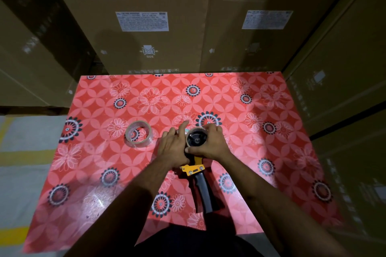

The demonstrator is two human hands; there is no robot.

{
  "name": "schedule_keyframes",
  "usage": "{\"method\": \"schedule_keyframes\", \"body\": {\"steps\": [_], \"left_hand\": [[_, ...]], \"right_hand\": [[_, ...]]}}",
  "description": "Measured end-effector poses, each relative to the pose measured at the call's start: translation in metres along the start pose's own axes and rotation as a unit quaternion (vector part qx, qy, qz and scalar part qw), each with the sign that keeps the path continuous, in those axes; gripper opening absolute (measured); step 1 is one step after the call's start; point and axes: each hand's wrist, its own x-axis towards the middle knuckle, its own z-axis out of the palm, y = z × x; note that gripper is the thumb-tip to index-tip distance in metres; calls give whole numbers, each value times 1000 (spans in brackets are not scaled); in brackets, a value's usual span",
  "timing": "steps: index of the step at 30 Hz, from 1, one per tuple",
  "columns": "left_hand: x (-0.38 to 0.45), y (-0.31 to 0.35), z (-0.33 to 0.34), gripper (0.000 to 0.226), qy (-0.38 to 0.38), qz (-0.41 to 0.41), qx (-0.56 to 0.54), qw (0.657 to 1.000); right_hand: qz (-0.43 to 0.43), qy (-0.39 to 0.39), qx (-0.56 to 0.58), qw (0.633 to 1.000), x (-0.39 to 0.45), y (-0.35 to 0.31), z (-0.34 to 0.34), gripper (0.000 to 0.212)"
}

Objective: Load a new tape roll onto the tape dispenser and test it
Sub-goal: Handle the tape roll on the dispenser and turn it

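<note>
The tape dispenser (pixel 196 165) lies mid-table, a roll on its hub (pixel 196 139) gripped by the right hand (pixel 211 144); the left hand (pixel 174 146) presses beside it, fingers spread. A clear tape roll (pixel 139 134) (lying flat) sits left — table (pixel 271 152) otherwise open, cardboard boxes (pixel 146 27) behind.

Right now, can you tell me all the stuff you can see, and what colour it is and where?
Tape dispenser: one, yellow with a black handle, lying on the table near the middle, handle toward the person.
Roll on the dispenser: one, pale rim around a black hub, under the hands.
Loose tape roll: one, clear, on the table left of the dispenser.
Table: one, red flowered cover.
Cardboard boxes: several, brown, behind and beside the table.
Left hand: on the dispenser's left side.
Right hand: wrapped round the mounted roll.
</note>
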Motion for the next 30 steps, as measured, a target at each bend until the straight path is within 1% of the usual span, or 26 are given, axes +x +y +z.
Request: {"method": "schedule_keyframes", "body": {"steps": [2,4,6,8,10,12,13,14,15,17,18,20,23,24,26,27,30], "left_hand": [[0,0,0,136,2,-4,-4,1000],[-1,0,0,141,7,-11,-13,1000],[-1,0,1,146,10,-13,-23,1000],[1,-1,2,146,11,-9,-30,999],[2,-3,3,144,11,-10,-35,999],[3,-4,3,140,18,-4,-37,999],[3,-5,4,137,18,-2,-40,999],[1,-4,3,134,19,2,-44,999],[1,-5,3,131,22,6,-46,999],[0,-4,2,126,26,22,-38,999],[-1,-3,1,127,25,26,-40,999],[0,-3,1,133,24,20,-48,998],[1,-3,1,146,31,10,-47,998],[1,-3,2,147,28,8,-47,998],[2,-5,3,143,21,3,-46,999],[1,-5,2,140,20,1,-48,999],[-1,-9,7,131,25,1,-55,998]], "right_hand": [[16,35,23,999,1,1,1,83],[1,30,31,999,1,3,-1,78],[-29,15,24,999,1,4,-3,83],[-48,0,21,999,0,3,-5,92],[-52,-3,17,999,-1,1,-3,105],[-9,5,24,1000,-6,-2,0,120],[17,13,32,999,-7,-3,0,122],[33,26,36,998,-7,-3,1,116],[41,36,35,998,-6,-2,1,104],[38,36,32,998,-4,-1,0,80],[29,33,36,998,-3,-1,-1,75],[8,22,53,998,-3,2,-2,80],[-16,-1,52,999,-4,5,0,101],[-13,-11,34,999,-5,5,2,109],[23,-16,11,1000,-5,3,2,119],[40,-8,9,999,-4,2,2,118],[32,4,13,999,-3,-1,0,98]]}}
